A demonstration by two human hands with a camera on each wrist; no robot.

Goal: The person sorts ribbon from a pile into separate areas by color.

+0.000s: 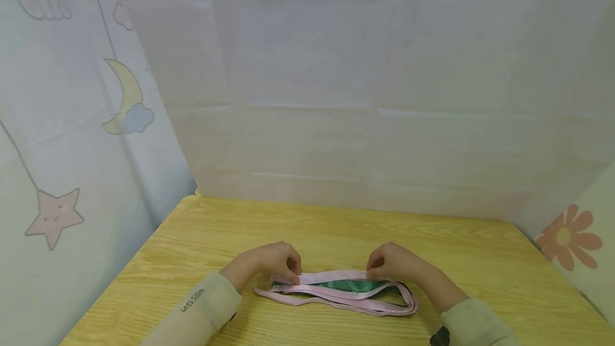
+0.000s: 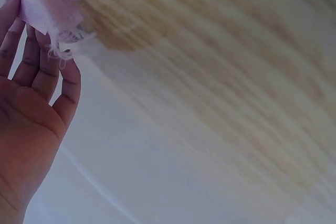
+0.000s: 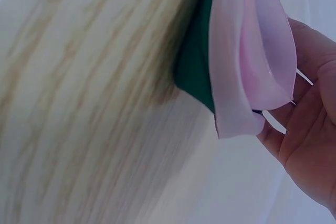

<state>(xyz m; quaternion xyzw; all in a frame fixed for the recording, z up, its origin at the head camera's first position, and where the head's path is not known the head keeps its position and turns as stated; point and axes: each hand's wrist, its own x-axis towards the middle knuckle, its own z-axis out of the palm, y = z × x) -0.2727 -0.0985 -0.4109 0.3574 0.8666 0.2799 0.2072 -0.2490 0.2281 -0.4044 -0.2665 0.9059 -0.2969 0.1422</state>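
A long pink-and-green satin ribbon (image 1: 343,275) lies folded in several flat loops near the front of the table. My left hand (image 1: 276,260) pinches its upper strand close to the left end. Frayed white threads hang from that pink end (image 2: 63,30) beside the fingers in the left wrist view. On the other side, my right hand (image 1: 397,262) pinches the same upper strand, short of the rounded right-hand folds. Layered pink folds with a green face (image 3: 197,51) hang by the fingers in the right wrist view, hiding some fingertips. Between the hands the strand runs nearly straight.
The wooden table (image 1: 312,228) reaches back to a pale hanging sheet (image 1: 336,95). A printed curtain (image 1: 72,122) with a moon and star stands at the left, and a flower print (image 1: 569,236) at the right. Light sleeves (image 1: 202,303) cover both forearms.
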